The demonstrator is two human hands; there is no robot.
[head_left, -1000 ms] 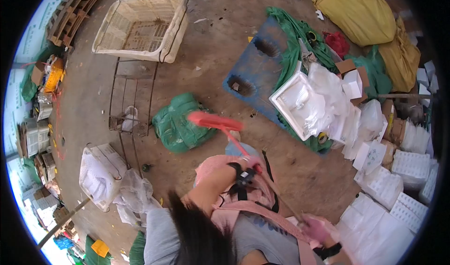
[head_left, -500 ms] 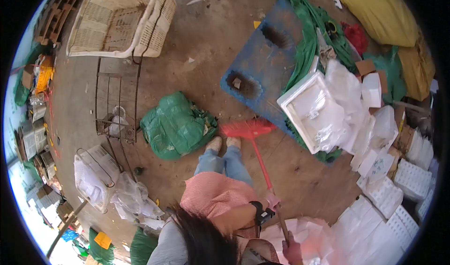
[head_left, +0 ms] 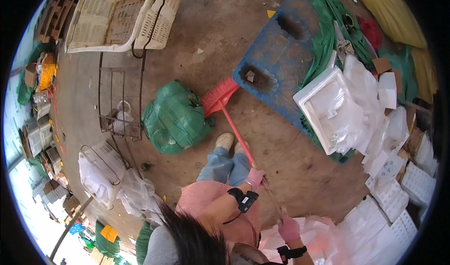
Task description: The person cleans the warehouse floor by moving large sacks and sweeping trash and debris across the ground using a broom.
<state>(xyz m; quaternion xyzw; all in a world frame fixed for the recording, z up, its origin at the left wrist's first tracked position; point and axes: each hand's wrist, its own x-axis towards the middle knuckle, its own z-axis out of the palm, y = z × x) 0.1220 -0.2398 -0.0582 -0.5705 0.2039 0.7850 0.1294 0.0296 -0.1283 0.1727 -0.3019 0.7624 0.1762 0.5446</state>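
Observation:
A red broom slants across the floor, its bristle head beside a green bundled sack. My left hand, in a pink glove, is closed round the handle just below its red section. Lower down, my right hand, also gloved in pink, grips the pale brown end of the same handle. The broom head lies between the sack and the corner of a blue plastic pallet. Both feet stand just below the broom head.
A white crate rests on a metal-frame cart at upper left. On the right, a white foam box and plastic sheeting lean over the pallet, near stacked white trays. Another bag-filled white crate sits lower left.
The broom head has swung up and left, from in front of my feet to between the sack and pallet. Both hands have moved upward with the handle, my left hand also shifting left.

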